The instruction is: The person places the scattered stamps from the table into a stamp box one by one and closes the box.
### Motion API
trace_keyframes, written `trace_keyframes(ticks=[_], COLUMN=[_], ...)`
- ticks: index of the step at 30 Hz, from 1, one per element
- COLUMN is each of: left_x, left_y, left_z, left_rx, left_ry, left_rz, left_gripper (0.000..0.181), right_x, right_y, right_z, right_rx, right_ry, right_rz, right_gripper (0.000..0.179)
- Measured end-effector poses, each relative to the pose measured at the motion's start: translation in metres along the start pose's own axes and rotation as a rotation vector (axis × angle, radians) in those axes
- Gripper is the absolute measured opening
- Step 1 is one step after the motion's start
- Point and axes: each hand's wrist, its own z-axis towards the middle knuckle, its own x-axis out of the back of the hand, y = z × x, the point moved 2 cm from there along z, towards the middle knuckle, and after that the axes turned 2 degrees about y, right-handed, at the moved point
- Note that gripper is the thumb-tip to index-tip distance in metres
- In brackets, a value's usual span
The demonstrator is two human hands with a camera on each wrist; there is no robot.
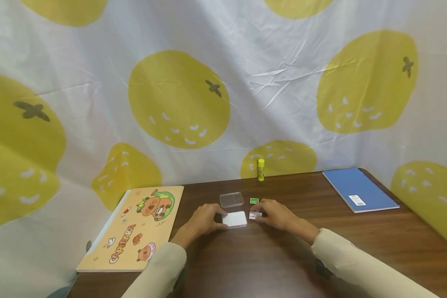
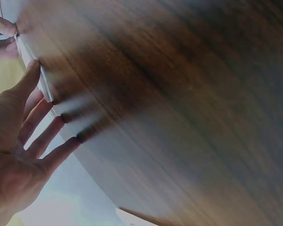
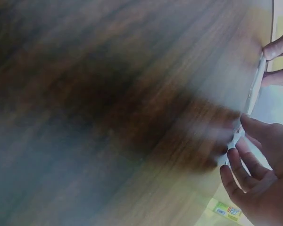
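At the middle of the table, my left hand (image 1: 205,219) grips the left end of a flat white rectangular stack (image 1: 234,219), thumb at the near edge and fingers at the far one. In the left wrist view the stack (image 2: 43,87) shows edge-on, low on the wood. My right hand (image 1: 277,214) pinches a small red-and-white printed piece (image 1: 254,215) just right of the stack; its fingers hide part of it. Beyond that hand's fingertips lies a small green square piece (image 1: 254,200). Behind the stack rests a clear plastic lid (image 1: 231,200).
A yellow glue stick (image 1: 261,170) stands upright at the table's back edge. A blue notebook (image 1: 359,189) lies at the right, and a large capybara-printed pad (image 1: 134,229) at the left. Behind the table hangs a fruit-patterned curtain (image 1: 246,54).
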Motion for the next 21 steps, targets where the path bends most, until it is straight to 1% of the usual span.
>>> trace_keyframes(ticks=[5, 10, 15, 17, 21], left_x=[0.000, 0.000, -0.001, -0.001, 0.000], left_y=[-0.002, -0.002, -0.001, -0.001, -0.002], left_z=[0.000, 0.001, 0.003, 0.004, 0.004], left_rx=[0.015, 0.029, 0.026, 0.037, 0.051], left_ry=[-0.009, -0.015, -0.024, -0.030, -0.033], left_rz=[0.003, 0.010, 0.012, 0.009, 0.015], left_gripper=[0.043, 0.043, 0.042, 0.043, 0.043], right_x=[-0.002, -0.004, -0.008, -0.010, -0.015], right_y=[-0.003, -0.009, -0.018, -0.021, -0.028], right_z=[0.003, 0.009, 0.016, 0.020, 0.026], right_rx=[0.032, 0.054, 0.065, 0.065, 0.089], right_ry=[0.030, 0.035, 0.030, 0.017, 0.008], right_rz=[0.010, 0.031, 0.032, 0.037, 0.008], right_gripper=[0.019, 0.021, 0.020, 0.021, 0.021])
